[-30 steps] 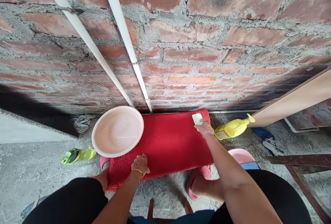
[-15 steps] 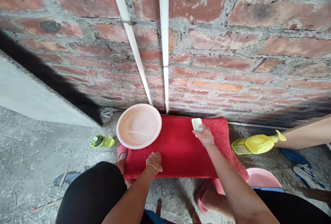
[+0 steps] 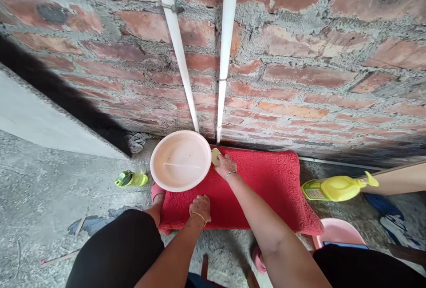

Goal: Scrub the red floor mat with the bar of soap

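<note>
A red plush mat (image 3: 259, 181) lies spread over a low support in front of the wall. My right hand (image 3: 226, 166) is closed around a pale, rounded rectangular block (image 3: 216, 156), possibly soap or a brush, at the mat's back left. This block is right beside the rim of a pale pink basin (image 3: 181, 186), which rests on the mat's left end. Near the front edge, my left hand (image 3: 200, 208) presses on the mat with its fingers curled in, seemingly gripping the fabric. A shallow patch of water or a streak shows inside the basin.
A yellow pump bottle (image 3: 336, 188) lies right of the mat, and a pink tub (image 3: 341, 230) is near my right knee. A green bottle (image 3: 131, 179) and a grey rag (image 3: 136, 142) are on the left. Behind stands the brick wall with white pipes (image 3: 225, 48).
My right hand has moved left across the mat with the pale block, coming close to the basin. My left hand stays nearly in place. The view has shifted slightly.
</note>
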A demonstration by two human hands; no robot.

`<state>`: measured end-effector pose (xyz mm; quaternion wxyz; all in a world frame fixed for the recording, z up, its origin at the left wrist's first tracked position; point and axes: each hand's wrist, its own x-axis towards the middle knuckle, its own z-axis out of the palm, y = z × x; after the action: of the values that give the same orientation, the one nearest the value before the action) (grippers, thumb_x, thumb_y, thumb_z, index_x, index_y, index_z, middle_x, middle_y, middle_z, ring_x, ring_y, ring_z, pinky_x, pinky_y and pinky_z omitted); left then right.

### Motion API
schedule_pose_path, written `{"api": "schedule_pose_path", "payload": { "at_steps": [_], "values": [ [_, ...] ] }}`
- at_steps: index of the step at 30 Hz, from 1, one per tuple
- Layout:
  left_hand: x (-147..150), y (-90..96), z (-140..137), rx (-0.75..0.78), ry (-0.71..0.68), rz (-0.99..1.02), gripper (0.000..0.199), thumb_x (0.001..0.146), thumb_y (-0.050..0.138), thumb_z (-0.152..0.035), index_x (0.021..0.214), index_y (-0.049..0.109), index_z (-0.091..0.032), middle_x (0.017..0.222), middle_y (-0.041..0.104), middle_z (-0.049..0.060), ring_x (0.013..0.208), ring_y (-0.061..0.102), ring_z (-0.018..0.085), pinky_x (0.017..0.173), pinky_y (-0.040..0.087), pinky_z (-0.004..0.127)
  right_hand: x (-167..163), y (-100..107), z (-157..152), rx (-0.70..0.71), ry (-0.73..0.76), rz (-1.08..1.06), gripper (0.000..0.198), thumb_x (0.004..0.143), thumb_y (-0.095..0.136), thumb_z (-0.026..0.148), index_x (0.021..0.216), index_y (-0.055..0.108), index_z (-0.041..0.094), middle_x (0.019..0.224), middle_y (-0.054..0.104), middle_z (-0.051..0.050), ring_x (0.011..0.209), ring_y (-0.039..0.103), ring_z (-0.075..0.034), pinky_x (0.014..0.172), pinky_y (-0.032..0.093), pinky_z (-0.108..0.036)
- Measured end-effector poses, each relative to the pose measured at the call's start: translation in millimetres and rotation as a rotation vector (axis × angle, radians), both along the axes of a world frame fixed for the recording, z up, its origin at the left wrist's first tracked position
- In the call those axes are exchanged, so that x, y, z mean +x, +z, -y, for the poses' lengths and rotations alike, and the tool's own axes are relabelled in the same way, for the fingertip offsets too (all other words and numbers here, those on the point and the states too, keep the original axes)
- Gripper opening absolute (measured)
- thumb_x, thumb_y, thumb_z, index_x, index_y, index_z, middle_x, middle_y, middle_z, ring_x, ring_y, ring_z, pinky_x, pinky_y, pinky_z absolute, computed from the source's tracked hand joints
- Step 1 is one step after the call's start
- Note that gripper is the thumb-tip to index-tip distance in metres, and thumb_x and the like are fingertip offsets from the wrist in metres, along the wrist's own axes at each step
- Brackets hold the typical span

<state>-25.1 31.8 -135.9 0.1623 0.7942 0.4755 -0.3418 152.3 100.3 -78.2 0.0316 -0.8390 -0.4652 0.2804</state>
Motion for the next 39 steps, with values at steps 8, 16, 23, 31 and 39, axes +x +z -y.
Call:
{"api": "schedule_pose_path", "payload": {
  "at_steps": [8, 16, 23, 31, 39],
  "values": [
    [-2.8, -5.3, -1.5, 0.021, -0.004, 0.001, 0.095, 0.047, 0.088, -0.027, 0.134, 0.052, -0.014, 0.114, 0.061, 0.019, 0.101, 0.064, 0.033, 0.074, 0.055, 0.035, 98.6, 0.1, 55.1, -0.058, -0.211, 0.071, 0.051, 0.076, 0.066, 0.048, 0.123, 0.054, 0.032, 0.122, 0.051, -0.006, 0.106, 0.058, -0.023, 0.085, 0.044, -0.034],
    [-0.1, 1.6, -8.6, -0.053, 0.028, -0.019, 0.090, 0.050, 0.086, -0.022, 0.131, 0.049, -0.012, 0.118, 0.059, 0.018, 0.107, 0.063, 0.031, 0.080, 0.053, 0.036, 207.9, 3.7, 150.4, -0.131, -0.541, 0.106, 0.053, 0.078, 0.065, 0.049, 0.125, 0.052, 0.028, 0.125, 0.050, -0.010, 0.107, 0.059, -0.025, 0.087, 0.043, -0.036],
    [5.0, 12.6, -10.3, -0.091, 0.056, -0.013, 0.084, 0.053, 0.086, -0.023, 0.129, 0.051, -0.015, 0.123, 0.058, 0.018, 0.113, 0.061, 0.032, 0.085, 0.053, 0.036, 230.0, 7.9, 212.9, -0.150, -0.822, 0.145, 0.057, 0.080, 0.058, 0.056, 0.124, 0.053, 0.021, 0.118, 0.054, -0.016, 0.106, 0.060, -0.029, 0.086, 0.044, -0.040],
    [5.8, 11.6, -8.7, -0.109, 0.076, 0.020, 0.092, 0.048, 0.089, -0.023, 0.130, 0.050, -0.013, 0.128, 0.055, 0.022, 0.115, 0.058, 0.036, 0.086, 0.054, 0.043, 92.5, 10.3, 139.0, 0.011, -0.313, 0.087, 0.045, 0.077, 0.065, 0.046, 0.119, 0.057, 0.031, 0.117, 0.054, -0.005, 0.104, 0.059, -0.021, 0.085, 0.044, -0.030],
    [4.8, 14.9, -6.7, -0.101, 0.020, 0.001, 0.105, 0.050, 0.088, -0.026, 0.142, 0.040, -0.014, 0.124, 0.054, 0.023, 0.111, 0.059, 0.036, 0.075, 0.056, 0.043, -26.0, 1.9, 61.4, -0.015, -0.074, -0.002, 0.046, 0.078, 0.065, 0.046, 0.120, 0.056, 0.029, 0.119, 0.052, -0.007, 0.103, 0.057, -0.022, 0.080, 0.044, -0.032]
  ]
}}
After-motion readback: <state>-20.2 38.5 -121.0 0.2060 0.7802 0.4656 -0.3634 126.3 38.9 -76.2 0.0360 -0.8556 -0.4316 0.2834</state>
